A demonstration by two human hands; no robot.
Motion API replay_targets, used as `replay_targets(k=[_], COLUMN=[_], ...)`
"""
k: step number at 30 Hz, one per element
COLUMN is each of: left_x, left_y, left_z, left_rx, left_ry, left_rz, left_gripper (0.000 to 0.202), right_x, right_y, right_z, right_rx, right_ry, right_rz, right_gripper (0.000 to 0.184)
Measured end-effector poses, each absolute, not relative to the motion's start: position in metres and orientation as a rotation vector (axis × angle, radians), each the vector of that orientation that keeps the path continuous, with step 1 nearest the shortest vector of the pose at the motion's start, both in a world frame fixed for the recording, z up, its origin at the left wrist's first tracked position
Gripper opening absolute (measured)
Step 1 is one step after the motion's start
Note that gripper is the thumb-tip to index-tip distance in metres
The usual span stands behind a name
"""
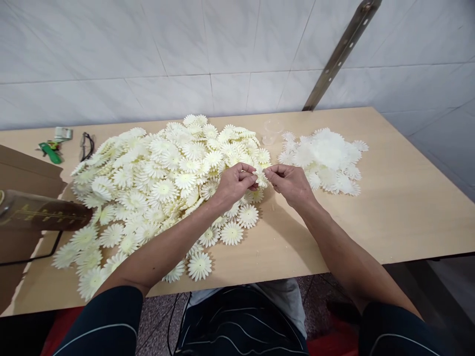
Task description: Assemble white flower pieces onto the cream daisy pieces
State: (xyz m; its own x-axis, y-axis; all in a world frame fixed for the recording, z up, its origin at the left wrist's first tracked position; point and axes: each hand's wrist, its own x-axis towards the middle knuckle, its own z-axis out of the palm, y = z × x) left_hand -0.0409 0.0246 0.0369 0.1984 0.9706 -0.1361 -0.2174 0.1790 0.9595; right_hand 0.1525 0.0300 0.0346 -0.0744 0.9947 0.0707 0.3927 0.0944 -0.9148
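Note:
Between my two hands is a small cream artificial flower piece (261, 178), held up over the table. My left hand (237, 184) pinches it from the left with closed fingers. From the right, my right hand (289, 184) has thumb and forefinger pressed together at its edge; whatever lies between those fingertips is too small to make out. A big heap of pale yellow flower petal pieces (163, 190) spreads under and left of my left hand. Beyond my right hand lies a smaller pile of whiter, translucent petal pieces (330, 153).
Clear plastic cups or rings (272, 129) stand near the wall between the piles. At left are a bottle of dark liquid (48, 213), a cardboard box (22, 173), eyeglasses (86, 146) and a green object (51, 152). A perforated metal upright (337, 59) leans against the tiled wall.

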Motion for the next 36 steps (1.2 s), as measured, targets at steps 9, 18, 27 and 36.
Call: replay_targets(k=[9,18,27,36], left_x=[-0.037,-0.037,-0.038,-0.037], left_y=[0.024,0.028,0.028,0.028], left_z=[0.040,0.038,0.036,0.036], left_rx=[0.941,0.873,0.893,0.929], left_ry=[0.989,1.067,1.060,1.068], left_rz=[1.104,1.095,1.086,1.061], left_gripper=[0.023,0.025,0.025,0.025], right_x=[0.145,0.154,0.166,0.228], right_y=[0.028,0.037,0.039,0.046], right_z=[0.038,0.050,0.051,0.066], right_rx=[-1.340,-1.136,-1.193,-1.647], right_ry=[-1.377,-0.967,-1.162,-1.515], right_rz=[1.130,1.397,1.224,-0.137], right_gripper=[0.057,0.073,0.067,0.016])
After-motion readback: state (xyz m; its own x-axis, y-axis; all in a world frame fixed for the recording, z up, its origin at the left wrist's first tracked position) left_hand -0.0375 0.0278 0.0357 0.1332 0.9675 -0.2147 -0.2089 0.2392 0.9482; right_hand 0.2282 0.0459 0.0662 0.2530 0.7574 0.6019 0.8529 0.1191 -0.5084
